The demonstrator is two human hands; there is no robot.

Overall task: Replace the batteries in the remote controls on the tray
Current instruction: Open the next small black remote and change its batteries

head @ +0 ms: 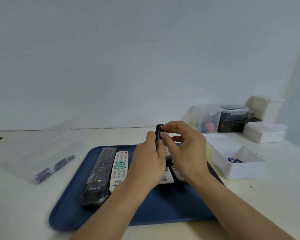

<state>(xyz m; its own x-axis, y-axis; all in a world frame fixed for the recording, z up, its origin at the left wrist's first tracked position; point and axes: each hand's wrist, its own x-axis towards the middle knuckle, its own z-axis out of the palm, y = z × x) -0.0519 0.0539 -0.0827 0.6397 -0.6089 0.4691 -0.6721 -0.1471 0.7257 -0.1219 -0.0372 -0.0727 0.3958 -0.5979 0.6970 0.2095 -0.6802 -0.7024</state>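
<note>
On a white tabletop (180,229), above a dark blue plastic tray (163,210), the left hand (148,163) grips a small black remote (158,135) upright; the right hand (184,144) pinches its yellow-tipped top end.

Both hands raised above flat dark-blue plastic tray (73,212). Left hand (148,163) grips slim black remote (158,135) upright; right hand (182,144) pinches small yellow piece (161,126) at its top end. Long black remote (100,174), white teal-buttoned remote (119,168) on tray's left part.
</note>
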